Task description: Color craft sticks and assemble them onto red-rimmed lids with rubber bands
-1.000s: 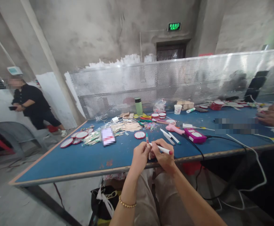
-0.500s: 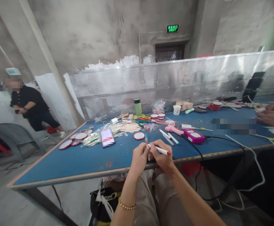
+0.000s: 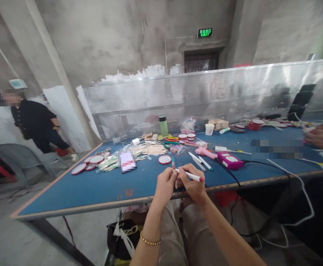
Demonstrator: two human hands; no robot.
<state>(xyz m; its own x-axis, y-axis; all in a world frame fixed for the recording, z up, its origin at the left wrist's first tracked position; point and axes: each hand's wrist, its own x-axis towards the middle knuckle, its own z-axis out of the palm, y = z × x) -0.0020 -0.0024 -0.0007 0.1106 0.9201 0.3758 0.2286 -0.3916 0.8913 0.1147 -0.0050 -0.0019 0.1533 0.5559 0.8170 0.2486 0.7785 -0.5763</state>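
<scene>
Hands (image 3: pixel 179 180) — red-tipped marker (image 3: pixel 190 175), coloured wooden stick (image 3: pixel 173 164)

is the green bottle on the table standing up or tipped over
Upright: the green bottle stands on its base on the blue table, its dark cap on top.

"EXIT" on the green sign (image 3: pixel 205 33).

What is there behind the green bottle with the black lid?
Behind the green bottle stands a silvery perforated metal screen. Anything small directly behind the bottle, on the blue table, would be covered, so I cannot tell.
</scene>
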